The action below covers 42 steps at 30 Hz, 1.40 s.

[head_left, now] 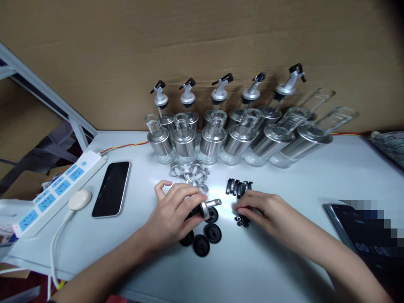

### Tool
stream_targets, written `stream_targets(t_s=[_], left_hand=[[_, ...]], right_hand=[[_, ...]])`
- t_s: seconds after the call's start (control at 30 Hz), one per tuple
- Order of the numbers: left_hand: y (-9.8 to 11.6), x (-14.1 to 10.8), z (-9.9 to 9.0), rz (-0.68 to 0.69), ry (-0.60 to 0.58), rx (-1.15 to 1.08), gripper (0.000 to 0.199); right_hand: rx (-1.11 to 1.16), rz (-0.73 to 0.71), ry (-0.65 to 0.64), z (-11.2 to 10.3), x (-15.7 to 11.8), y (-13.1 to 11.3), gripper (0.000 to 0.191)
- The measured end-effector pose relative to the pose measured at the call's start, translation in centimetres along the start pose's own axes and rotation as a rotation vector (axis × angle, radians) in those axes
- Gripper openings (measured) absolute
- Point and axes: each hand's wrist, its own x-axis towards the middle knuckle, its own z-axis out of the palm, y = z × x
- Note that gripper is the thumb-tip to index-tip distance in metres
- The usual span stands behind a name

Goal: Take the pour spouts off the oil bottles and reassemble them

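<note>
My left hand (178, 210) is closed round a bottle pour spout (206, 207); its silver tube points right and its ribbed black stopper is partly hidden by my fingers. Just below lie several round black rubber stoppers (201, 245). Silver spout parts (191, 171) are heaped beyond that hand. My right hand (261, 208) has its thumb and fingertips pinched together over the table, and whatever is between them is hidden. Small black tubular pieces (242, 221) lie right under those fingertips. A row of black lever caps (238, 187) sits just beyond.
Several open glass bottles with steel sleeves (212, 141) stand in front of bottles topped with pour spouts (219, 90), against a cardboard wall (202, 46). A phone (111, 189) and a power strip (59, 189) with a white plug lie left. A device showing a timer (362, 235) lies right.
</note>
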Motion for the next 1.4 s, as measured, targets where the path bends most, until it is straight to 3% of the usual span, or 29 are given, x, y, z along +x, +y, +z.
stream_targets(t_s=[0.4,0.6,0.73,0.9,1.1,1.4], left_hand=[[0.01,0.00,-0.11,-0.008,-0.020,-0.004,0.014],[-0.04,-0.08,-0.07,-0.001,-0.028,-0.005,0.015],[-0.01,-0.03,-0.13,-0.004,-0.029,-0.004,0.016],[0.00,0.05,-0.16,-0.002,-0.018,0.004,0.016],[0.03,0.02,-0.09,0.000,-0.014,-0.012,0.016],[0.07,0.07,-0.14,0.001,-0.016,0.002,0.018]], right_hand=[[0.010,0.030,-0.046,-0.22,-0.21,-0.53,0.034],[0.034,0.029,-0.018,0.18,-0.06,-0.30,0.019],[0.056,0.031,-0.020,0.02,-0.16,-0.20,0.030],[0.056,0.095,0.040,-0.56,-0.33,-0.24,0.036],[0.172,0.192,-0.049,-0.22,-0.33,-0.32,0.037],[0.072,0.090,-0.033,0.09,0.14,-0.83,0.032]])
